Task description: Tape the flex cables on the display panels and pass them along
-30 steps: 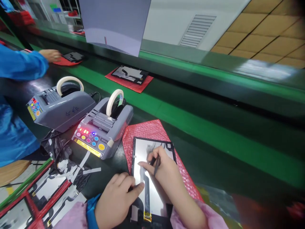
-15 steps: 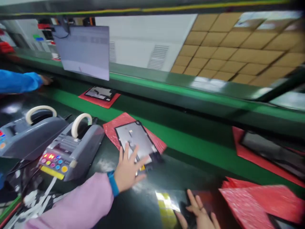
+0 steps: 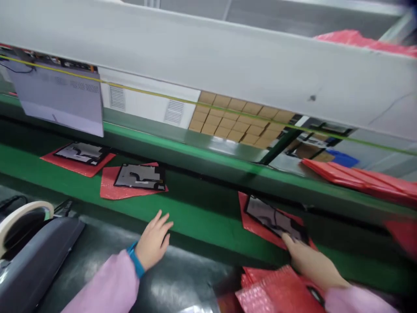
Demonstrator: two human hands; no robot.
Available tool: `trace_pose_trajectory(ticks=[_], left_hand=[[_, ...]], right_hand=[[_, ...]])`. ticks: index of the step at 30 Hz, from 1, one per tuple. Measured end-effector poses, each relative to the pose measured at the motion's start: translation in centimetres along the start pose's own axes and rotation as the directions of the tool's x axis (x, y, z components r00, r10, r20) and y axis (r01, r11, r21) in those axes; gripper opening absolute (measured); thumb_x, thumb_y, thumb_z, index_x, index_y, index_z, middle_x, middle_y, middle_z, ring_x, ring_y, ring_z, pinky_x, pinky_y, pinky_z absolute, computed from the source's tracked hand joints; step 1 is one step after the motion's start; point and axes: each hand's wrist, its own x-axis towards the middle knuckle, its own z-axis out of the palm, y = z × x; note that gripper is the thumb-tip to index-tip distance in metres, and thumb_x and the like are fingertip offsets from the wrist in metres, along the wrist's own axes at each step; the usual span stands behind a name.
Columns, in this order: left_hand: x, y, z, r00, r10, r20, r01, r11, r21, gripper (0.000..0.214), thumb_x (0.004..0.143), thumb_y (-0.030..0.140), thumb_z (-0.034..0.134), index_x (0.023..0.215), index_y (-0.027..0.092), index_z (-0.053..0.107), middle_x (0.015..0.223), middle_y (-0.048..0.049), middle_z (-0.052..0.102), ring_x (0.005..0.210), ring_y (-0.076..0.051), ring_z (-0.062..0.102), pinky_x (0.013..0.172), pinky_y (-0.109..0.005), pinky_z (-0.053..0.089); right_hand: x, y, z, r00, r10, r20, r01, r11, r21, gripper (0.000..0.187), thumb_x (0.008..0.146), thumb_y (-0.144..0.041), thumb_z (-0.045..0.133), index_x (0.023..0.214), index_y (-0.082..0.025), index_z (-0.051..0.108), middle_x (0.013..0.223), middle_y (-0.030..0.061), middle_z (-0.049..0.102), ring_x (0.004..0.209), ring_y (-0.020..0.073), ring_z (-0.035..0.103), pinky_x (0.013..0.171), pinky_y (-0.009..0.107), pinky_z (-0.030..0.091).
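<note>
My left hand (image 3: 152, 241) is stretched out, fingers apart and holding nothing, at the near edge of the green belt. Just beyond it, a flat display panel (image 3: 130, 177) with a dark ribbon cable lies on a red bubble-wrap sheet (image 3: 109, 184). Farther left, another panel (image 3: 72, 152) rests on its own red sheet (image 3: 55, 161). On the right, the thumb of my right hand (image 3: 314, 263) presses on the near corner of a third display panel (image 3: 267, 214), which sits on a red sheet (image 3: 249, 224). The other fingers of that hand are hidden.
Red bubble-wrap bags (image 3: 276, 289) are piled at the table's near right. A grey tape dispenser (image 3: 42, 261) stands at the left. More red bags (image 3: 358, 178) lie on the far ledge at right. A white beam (image 3: 195, 56) crosses overhead.
The display panel under my left hand has moved from the table onto the belt, and that hand has let go. My right hand has reached the right-hand panel. The view has turned right and up.
</note>
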Motion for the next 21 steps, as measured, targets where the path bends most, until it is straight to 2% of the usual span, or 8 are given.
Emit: trace_pose_trajectory(ticks=[4,7,9,11,13,17,19,21], left_hand=[[-2.7,0.0,-0.1,0.998,0.046,-0.036,-0.048,0.998,-0.033,0.044,0.086,0.003,0.048,0.122,0.019,0.067,0.135,-0.0124,0.066,0.138,-0.030,0.051,0.109,-0.055,0.048],[-2.5,0.3,-0.2,0.998,-0.040,-0.054,0.025,0.969,-0.245,0.037,0.090,0.008,0.048,0.119,0.021,0.069,0.135,-0.0116,0.066,0.139,-0.030,0.049,0.112,-0.058,0.043],[-1.8,1.5,0.1,0.982,-0.189,-0.026,0.139,0.804,-0.578,0.025,0.091,0.017,0.056,0.110,0.023,0.073,0.132,-0.0101,0.068,0.140,-0.028,0.047,0.118,-0.057,0.034],[-0.8,3.6,0.8,0.946,-0.309,0.099,0.247,0.488,-0.837,0.016,0.087,0.030,0.069,0.099,0.023,0.076,0.126,-0.0100,0.070,0.136,-0.028,0.050,0.122,-0.053,0.026],[0.4,6.5,2.0,0.914,-0.318,0.253,0.334,0.236,-0.912,0.026,0.080,0.042,0.078,0.095,0.021,0.077,0.118,-0.0129,0.072,0.126,-0.031,0.059,0.120,-0.053,0.030],[2.9,12.4,4.0,0.858,-0.250,0.448,0.446,-0.069,-0.892,0.068,0.072,0.065,0.078,0.118,0.015,0.067,0.116,-0.0216,0.072,0.108,-0.036,0.070,0.096,-0.055,0.051],[3.7,14.4,4.2,0.837,-0.277,0.472,0.432,-0.195,-0.881,0.084,0.071,0.069,0.076,0.135,0.020,0.054,0.123,-0.0199,0.069,0.109,-0.035,0.070,0.087,-0.051,0.056],[3.9,15.3,3.8,0.816,-0.365,0.448,0.369,-0.268,-0.890,0.081,0.075,0.067,0.074,0.138,0.024,0.048,0.121,-0.0145,0.069,0.108,-0.032,0.070,0.083,-0.044,0.056]], right_hand=[[1.8,3.5,2.7,0.990,-0.094,0.103,0.086,0.993,0.075,0.032,0.066,0.006,0.049,0.073,-0.020,0.067,0.060,0.0122,0.071,0.055,0.0257,0.073,0.055,0.030,0.050],[1.5,4.5,3.9,0.989,-0.120,0.082,0.114,0.991,0.074,0.039,0.077,0.002,0.039,0.084,-0.021,0.069,0.071,0.0155,0.075,0.061,0.0262,0.074,0.064,0.035,0.052],[1.9,4.2,3.8,0.992,-0.107,0.063,0.104,0.993,0.047,0.035,0.081,-0.004,0.040,0.088,-0.022,0.069,0.068,0.0147,0.073,0.058,0.0273,0.072,0.060,0.037,0.049],[2.6,2.9,2.8,0.996,-0.080,0.050,0.080,0.997,0.013,0.024,0.082,-0.011,0.048,0.090,-0.022,0.068,0.059,0.0116,0.069,0.051,0.0282,0.068,0.052,0.036,0.043],[3.3,0.5,0.9,0.998,-0.058,0.024,0.058,0.998,-0.027,0.016,0.082,-0.021,0.056,0.095,-0.022,0.066,0.053,0.0081,0.065,0.047,0.0302,0.065,0.047,0.035,0.035],[1.7,-7.8,-4.7,0.996,-0.064,-0.058,0.057,0.991,-0.119,0.018,0.083,-0.037,0.062,0.095,-0.023,0.061,0.046,0.0031,0.058,0.048,0.0332,0.065,0.046,0.031,0.025],[-0.7,-13.0,-7.4,0.980,-0.189,-0.065,0.176,0.971,-0.159,0.008,0.082,-0.031,0.063,0.084,-0.024,0.059,0.049,0.0029,0.060,0.051,0.0287,0.066,0.046,0.028,0.024],[-3.7,-17.6,-9.4,0.936,-0.343,-0.073,0.337,0.938,-0.082,0.005,0.080,-0.023,0.063,0.081,-0.024,0.058,0.054,0.0027,0.065,0.052,0.0247,0.067,0.046,0.027,0.029]])
